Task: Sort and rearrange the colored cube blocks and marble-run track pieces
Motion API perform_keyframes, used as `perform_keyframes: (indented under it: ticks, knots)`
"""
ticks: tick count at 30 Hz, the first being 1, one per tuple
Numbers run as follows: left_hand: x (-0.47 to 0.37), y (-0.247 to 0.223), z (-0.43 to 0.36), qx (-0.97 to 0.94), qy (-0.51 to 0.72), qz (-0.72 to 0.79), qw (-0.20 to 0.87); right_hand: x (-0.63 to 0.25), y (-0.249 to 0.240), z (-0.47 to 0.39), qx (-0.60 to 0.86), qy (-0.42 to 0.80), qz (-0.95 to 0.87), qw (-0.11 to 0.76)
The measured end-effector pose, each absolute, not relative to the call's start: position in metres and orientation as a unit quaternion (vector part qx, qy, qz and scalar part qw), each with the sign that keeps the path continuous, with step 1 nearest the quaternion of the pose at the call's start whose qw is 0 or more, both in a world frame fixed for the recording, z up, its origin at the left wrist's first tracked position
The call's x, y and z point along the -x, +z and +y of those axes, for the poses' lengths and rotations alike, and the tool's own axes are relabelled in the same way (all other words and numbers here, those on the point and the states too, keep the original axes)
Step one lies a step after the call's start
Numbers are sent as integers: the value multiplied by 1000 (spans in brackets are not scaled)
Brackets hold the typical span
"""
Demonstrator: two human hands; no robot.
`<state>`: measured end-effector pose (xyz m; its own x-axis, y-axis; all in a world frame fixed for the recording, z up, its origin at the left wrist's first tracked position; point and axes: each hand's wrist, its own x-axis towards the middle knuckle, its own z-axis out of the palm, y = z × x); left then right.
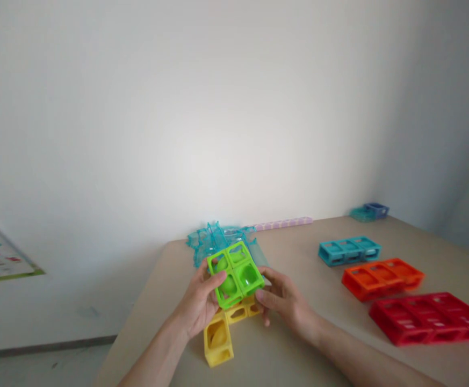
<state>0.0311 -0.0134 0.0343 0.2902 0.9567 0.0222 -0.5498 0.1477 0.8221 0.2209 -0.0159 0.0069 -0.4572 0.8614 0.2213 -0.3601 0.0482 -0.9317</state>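
Your left hand (204, 301) grips the green block frame (236, 273) by its left side, thumb on top, above the yellow blocks (219, 339) on the tabletop (294, 355). Your right hand (284, 301) pinches the green block frame's right corner.

The scene is evenly but softly lit, with the brightest patch spread over the middle of the wall (234, 118) and a gradual fall into grey shade toward its right side and lower left. Only faint, diffuse shadows are cast on the bench (294, 344), and the light source cannot be seen. A slight haze and softness are shown throughout, with the red block (431, 320) blurred and stretched near the right edge.
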Motion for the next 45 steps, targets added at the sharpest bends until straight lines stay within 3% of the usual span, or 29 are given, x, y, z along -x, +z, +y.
perform_keyframes:
  ticks: [6, 20, 29, 36, 45]
  knots:
    - [-31, 35, -14, -398, 516, 255, 714, -219, 8, -17, 269, 635, -571, 446]
    - [-31, 34, -15, -403, 534, 257, 698, -217, 9, -16, 231, 676, -501, 488]
    - [-30, 32, -14, -397, 534, 241, 707, -213, 11, -20, 213, 749, -393, 489]
    - [-27, 28, -13, -402, 512, 239, 721, -210, 5, -21, 229, 755, -411, 456]
    - [-28, 30, -15, -392, 517, 267, 713, -214, 4, -18, 234, 713, -458, 476]
